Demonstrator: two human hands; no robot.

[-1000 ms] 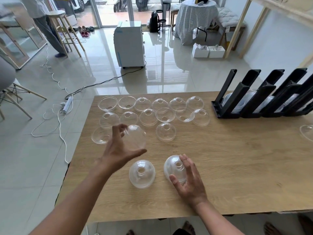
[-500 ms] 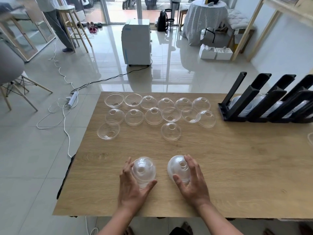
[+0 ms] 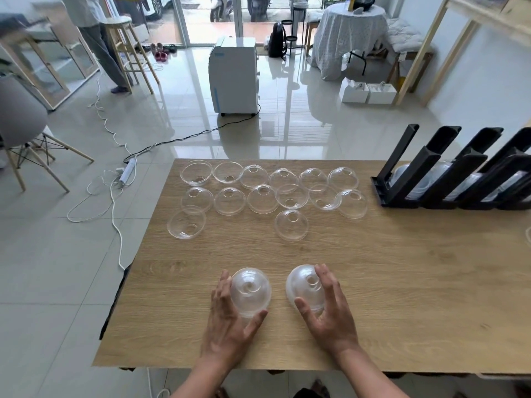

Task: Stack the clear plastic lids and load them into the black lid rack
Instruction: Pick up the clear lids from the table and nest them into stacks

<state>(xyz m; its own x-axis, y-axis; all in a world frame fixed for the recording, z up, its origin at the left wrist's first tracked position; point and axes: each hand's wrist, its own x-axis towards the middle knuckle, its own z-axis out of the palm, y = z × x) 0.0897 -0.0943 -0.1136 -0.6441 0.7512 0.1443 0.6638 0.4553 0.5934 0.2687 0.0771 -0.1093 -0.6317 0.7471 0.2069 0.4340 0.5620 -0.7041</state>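
I'm stacking: my left hand [image 3: 230,320] cups one stack [image 3: 250,291], my right hand [image 3: 330,314] another stack [image 3: 306,287]. Next, I judge, nest them, then reach to the rack [image 3: 431,179] beyond my right.

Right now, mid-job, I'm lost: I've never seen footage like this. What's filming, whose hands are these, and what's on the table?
There is one picture, taken by a camera on a person's head looking down at their bare hands. The left hand cups one stack of clear dome lids; the right hand cups a second stack. Both stacks rest on the wooden table. More loose lids lie in rows farther back. The black rack, far right, already holds some lids.
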